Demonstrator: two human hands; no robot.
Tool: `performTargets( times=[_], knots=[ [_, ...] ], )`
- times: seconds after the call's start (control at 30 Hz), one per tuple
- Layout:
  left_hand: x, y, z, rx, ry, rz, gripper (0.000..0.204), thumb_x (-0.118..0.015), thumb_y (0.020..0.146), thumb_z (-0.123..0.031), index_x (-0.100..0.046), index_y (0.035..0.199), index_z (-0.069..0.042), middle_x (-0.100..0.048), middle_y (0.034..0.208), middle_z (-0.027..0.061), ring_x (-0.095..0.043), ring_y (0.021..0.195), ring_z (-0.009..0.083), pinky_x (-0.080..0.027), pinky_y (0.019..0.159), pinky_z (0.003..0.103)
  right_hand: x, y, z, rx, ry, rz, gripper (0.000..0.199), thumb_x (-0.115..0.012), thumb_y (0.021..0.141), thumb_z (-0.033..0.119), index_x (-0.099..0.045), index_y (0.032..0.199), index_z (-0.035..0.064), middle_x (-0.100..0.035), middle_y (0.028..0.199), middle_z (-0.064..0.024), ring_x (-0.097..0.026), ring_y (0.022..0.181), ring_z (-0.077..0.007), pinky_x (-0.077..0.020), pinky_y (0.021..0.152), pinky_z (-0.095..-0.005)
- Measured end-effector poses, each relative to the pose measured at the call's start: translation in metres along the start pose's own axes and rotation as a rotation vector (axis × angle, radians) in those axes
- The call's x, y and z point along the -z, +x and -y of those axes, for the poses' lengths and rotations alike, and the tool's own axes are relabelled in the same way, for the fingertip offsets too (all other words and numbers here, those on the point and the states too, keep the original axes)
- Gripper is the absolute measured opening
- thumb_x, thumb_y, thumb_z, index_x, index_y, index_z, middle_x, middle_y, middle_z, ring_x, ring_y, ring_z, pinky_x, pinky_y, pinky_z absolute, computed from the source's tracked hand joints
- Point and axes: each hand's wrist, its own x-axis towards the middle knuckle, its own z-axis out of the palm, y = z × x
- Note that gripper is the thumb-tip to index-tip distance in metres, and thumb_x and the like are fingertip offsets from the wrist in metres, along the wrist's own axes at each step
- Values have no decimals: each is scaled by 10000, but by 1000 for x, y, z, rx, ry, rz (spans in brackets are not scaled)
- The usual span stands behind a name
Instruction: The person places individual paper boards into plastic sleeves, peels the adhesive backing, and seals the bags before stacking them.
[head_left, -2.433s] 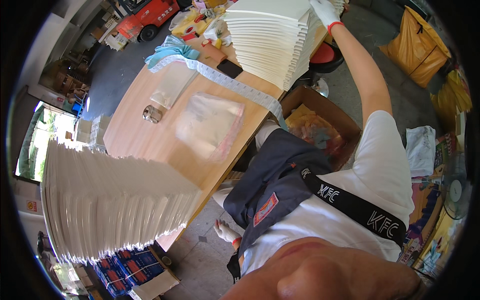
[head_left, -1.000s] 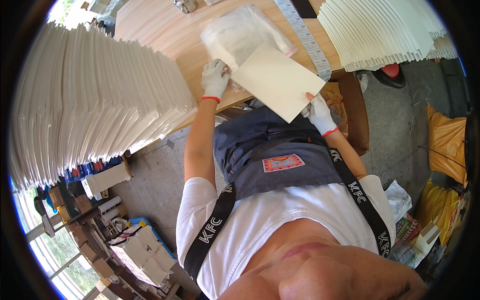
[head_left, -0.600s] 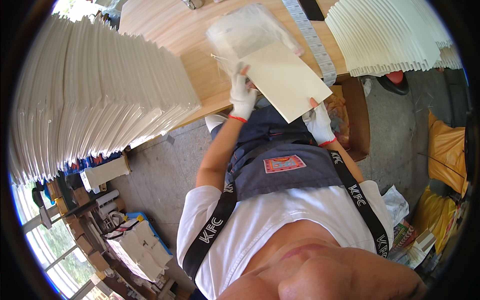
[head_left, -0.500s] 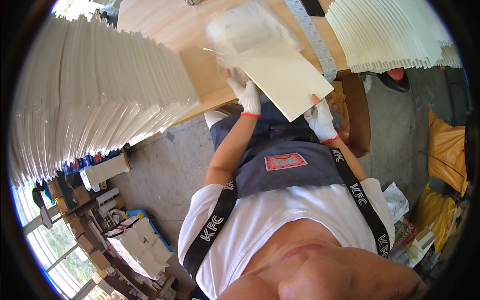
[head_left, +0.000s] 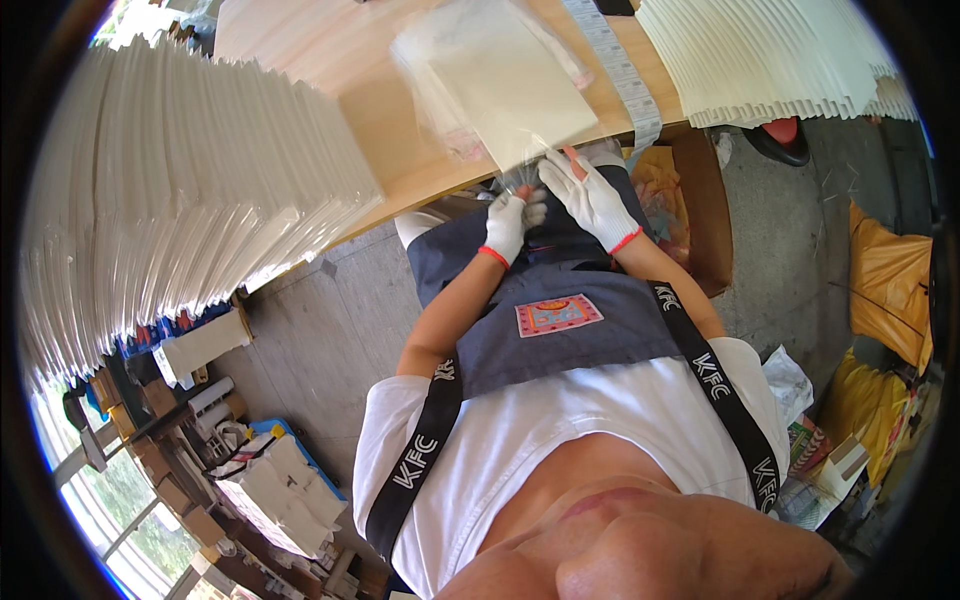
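A cream-white rectangular board (head_left: 525,90) lies at the table's front edge, in or under a clear plastic bag whose loose near end (head_left: 527,172) hangs over that edge. Pinched in the fingers of my left hand (head_left: 507,222), in a white glove with bare fingertips, is this bag end. My right hand (head_left: 592,202), gloved alike, is open, its fingers stretched out against the near edge of the board and film. More clear plastic bags (head_left: 412,65) lie beneath and left of the board, their edges partly hidden.
A tall stack of film-wrapped white boards (head_left: 200,190) fills the table's left side. Another stack of white boards (head_left: 760,60) stands at the right. A strip of labels (head_left: 622,80) runs along the wooden tabletop (head_left: 320,50). Below is a cardboard box (head_left: 712,215).
The board has moved away from me onto the bags and table. My right hand has left its near right corner and shifted left, beside my left hand, which now grips the bag end.
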Motion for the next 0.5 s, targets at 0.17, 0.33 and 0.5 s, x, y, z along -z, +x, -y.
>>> performTargets(
  times=[0.17, 0.33, 0.5],
  knots=[
    [5, -13, -40, 54, 82, -4, 345, -563, 888, -250, -492, 1137, -22, -641, 945, 106, -642, 740, 206, -538, 627, 320, -17, -5, -2, -261, -402, 77, 366, -418, 964, 246, -458, 1251, 22, -604, 1065, -132, -613, 910, -214, -510, 780, -302],
    [25, -17, -61, -96, 328, -140, 219, -585, 878, -211, -595, 931, 2, -649, 853, 108, -646, 663, 174, -526, 561, 260, -41, 2, -2, -53, -1532, 205, 252, -469, 927, 257, -578, 1084, 93, -605, 705, -27, -550, 580, -85, -444, 536, -224],
    [20, -28, -65, -74, 370, -116, 197, -510, 896, -166, -594, 945, 5, -650, 845, 103, -648, 668, 180, -532, 576, 270, -33, 28, -26, 634, -2282, 580, 148, -527, 855, 267, -571, 943, 158, -619, 621, -86, -629, 593, -241, -481, 518, -369]
  ],
)
